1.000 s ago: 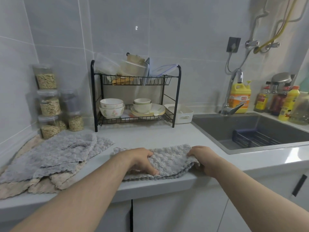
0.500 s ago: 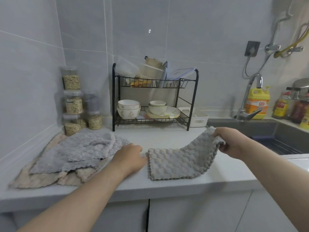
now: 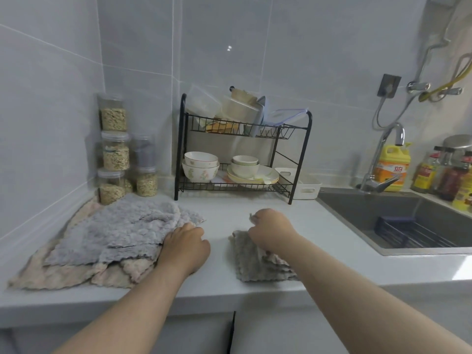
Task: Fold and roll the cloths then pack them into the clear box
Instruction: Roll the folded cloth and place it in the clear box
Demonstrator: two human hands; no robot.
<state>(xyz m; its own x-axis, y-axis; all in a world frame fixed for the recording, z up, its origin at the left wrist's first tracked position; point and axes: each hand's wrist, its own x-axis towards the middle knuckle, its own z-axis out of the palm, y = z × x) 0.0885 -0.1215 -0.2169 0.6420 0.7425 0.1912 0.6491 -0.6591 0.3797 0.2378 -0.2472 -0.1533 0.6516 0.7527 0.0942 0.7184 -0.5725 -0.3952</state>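
A small grey waffle cloth [image 3: 251, 264] lies folded on the white counter [image 3: 219, 287] near the front edge. My right hand [image 3: 270, 231] is over its far part and pinches a corner of it, carried leftward across the cloth. About a hand's width to the left, my left hand [image 3: 186, 247] rests on the counter with loosely curled fingers, holding nothing, at the right edge of a pile of cloths [image 3: 115, 233]. That pile has grey cloths on top and beige ones beneath. Clear plastic containers [image 3: 204, 104] sit on the top shelf of the dish rack.
A black two-tier dish rack [image 3: 242, 154] with bowls and plates stands at the back. Stacked jars of grain [image 3: 113, 149] fill the left corner. To the right are a white tray [image 3: 305, 186], the sink [image 3: 398, 221], tap and several bottles.
My right hand has carried the lifted right edge of the grey cloth over to the left, folding it in half. The left hand has stayed by the pile. The view shifted left.
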